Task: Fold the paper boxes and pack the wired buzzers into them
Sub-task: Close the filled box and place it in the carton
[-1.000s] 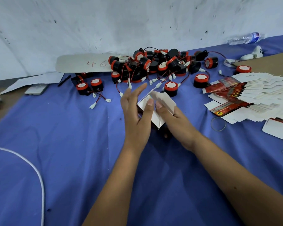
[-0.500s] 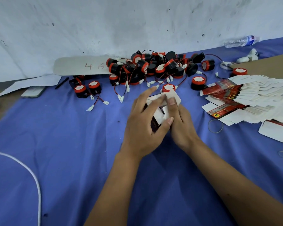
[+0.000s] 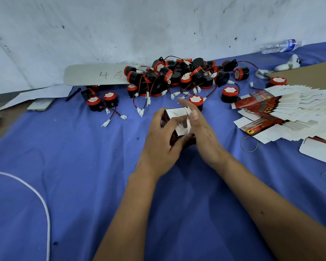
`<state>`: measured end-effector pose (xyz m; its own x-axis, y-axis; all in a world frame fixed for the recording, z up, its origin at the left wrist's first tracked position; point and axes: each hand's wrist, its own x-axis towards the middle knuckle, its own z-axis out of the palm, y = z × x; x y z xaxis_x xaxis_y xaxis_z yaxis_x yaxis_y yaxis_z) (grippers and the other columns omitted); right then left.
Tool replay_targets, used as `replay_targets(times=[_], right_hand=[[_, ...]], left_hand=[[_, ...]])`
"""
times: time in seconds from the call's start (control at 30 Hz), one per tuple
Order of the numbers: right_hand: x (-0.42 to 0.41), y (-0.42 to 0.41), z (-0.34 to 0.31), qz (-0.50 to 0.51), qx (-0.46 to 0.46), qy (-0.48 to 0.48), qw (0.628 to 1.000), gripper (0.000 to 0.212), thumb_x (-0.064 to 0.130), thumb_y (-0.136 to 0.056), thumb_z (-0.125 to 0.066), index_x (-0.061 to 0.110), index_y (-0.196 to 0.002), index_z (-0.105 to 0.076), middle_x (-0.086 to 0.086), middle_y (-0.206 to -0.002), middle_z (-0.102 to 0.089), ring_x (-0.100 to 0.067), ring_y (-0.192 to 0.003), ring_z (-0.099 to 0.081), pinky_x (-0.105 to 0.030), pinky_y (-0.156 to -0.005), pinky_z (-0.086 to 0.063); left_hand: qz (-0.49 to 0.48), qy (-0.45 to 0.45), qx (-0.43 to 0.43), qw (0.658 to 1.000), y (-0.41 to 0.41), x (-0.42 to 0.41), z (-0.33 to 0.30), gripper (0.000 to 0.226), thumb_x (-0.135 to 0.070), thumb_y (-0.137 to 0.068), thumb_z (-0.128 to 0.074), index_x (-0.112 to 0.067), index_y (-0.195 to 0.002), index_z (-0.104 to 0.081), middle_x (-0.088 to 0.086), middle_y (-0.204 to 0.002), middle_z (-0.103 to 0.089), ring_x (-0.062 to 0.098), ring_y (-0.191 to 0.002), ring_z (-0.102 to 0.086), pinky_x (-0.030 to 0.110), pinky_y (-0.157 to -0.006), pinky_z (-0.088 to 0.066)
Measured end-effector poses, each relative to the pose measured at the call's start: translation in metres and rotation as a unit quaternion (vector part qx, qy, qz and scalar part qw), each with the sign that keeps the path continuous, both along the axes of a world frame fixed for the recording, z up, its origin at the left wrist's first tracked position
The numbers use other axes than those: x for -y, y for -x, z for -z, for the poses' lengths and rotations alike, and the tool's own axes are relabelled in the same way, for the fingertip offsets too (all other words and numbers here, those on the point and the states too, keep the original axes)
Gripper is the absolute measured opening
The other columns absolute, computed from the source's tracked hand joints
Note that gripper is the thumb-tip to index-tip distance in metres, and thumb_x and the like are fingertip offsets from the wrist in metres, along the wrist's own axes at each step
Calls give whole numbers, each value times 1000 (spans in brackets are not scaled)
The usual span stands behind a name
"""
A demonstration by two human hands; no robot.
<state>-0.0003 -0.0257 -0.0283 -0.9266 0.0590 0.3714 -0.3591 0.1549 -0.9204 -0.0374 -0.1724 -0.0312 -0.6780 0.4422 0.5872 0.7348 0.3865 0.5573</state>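
box: paper box (image 3: 177,119) held between both hands, just nearer the person than the buzzer pile (image 3: 179,76), above the counter (image 3: 73,166)
L hand (image 3: 163,140): fingers curled round box's left side, gripping
R hand (image 3: 201,129): fingers straight, pressing white flap
flap: open end faces pile, away from person
next (est.): R tucks flap; L nearer box body

Packing workshop: heaped wired buzzers (image 3: 179,76), stacked flat paper boxes (image 3: 282,108), blue-clothed bench (image 3: 73,166).
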Motion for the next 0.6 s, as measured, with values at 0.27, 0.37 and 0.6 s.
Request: replay_targets(times=[0.27, 0.37, 0.6], right_hand=[[8, -6, -11, -10, -70, -25, 997, 46, 20, -113, -26, 25, -159, -28, 11, -161, -33, -5, -150, -26, -37, -124, -23], [11, -5, -10, 13, -67, -41, 997, 48, 13, -112, -29, 17, -160, -24, 8, -156, -33, 4, -145, -28, -20, -119, -24], [11, -3, -6, 10, -32, 27, 999, 53, 28, -111, -35, 35, -159, -14, 18, -158, -32, 1, -147, -29, -36, -124, -26]], left_hand=[[-67, -14, -106, 992, 2, -2, -1, 36, -21, -94, -77, -18, -128, -67, 10, -159, -35, 23, -148, -36, 38, -114, -42], [-49, -33, -93, 994, -1, -5, -1, 41, -17, -91, -78, -20, -127, -59, 10, -160, -36, 18, -148, -37, 40, -110, -45], [-87, -45, -78, 992, -4, -5, -2, 57, -38, -87, -81, -21, -137, -57, -1, -154, -45, 14, -139, -46, 34, -108, -47]])
